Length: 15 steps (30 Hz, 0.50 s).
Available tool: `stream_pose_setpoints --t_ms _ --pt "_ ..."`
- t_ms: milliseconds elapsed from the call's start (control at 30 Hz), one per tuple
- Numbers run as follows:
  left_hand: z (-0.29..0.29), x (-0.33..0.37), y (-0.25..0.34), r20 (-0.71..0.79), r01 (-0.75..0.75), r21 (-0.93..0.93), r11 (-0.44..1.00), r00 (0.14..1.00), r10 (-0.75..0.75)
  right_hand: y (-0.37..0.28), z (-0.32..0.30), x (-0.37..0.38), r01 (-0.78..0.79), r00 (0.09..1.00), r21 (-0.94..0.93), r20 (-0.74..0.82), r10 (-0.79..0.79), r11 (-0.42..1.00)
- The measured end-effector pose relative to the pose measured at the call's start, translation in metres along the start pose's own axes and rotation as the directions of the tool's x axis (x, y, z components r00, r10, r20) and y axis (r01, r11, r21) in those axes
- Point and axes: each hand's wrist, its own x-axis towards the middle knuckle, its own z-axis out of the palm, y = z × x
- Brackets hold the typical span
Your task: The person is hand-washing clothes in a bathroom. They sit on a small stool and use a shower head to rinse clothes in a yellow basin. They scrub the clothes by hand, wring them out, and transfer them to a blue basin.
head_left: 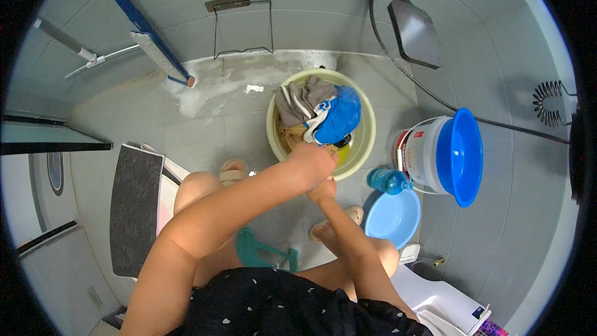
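One person's left hand [313, 163] and right hand [323, 191] meet, fingers [327, 158] curled, at the near rim of a pale-green basin [272, 118] holding grey clothing [319, 89] and a blue bundle [343, 115]; what they grasp cannot be told.

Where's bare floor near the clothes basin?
Widest: floor left of the pale green basin, between white residue and left sandal. Smaller: between that basin, white bucket and wall. Crowded: lower right, bottle, light-blue basin and bucket close together.
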Motion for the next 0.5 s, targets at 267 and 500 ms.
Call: stream_pose_setpoints --t_ms 267,500 --pt "-0.019 -0.006 0.005 -0.206 -0.003 0.028 1.0 0.979 0.009 -0.047 -0.092 0.068 0.284 0.826 0.142 -0.538 -0.167 0.948" --pt "-0.025 -0.005 -0.008 -0.265 0.064 0.016 0.998 0.963 -0.057 -0.103 -0.131 0.132 0.102 0.858 -0.069 -0.498 -0.123 0.992"
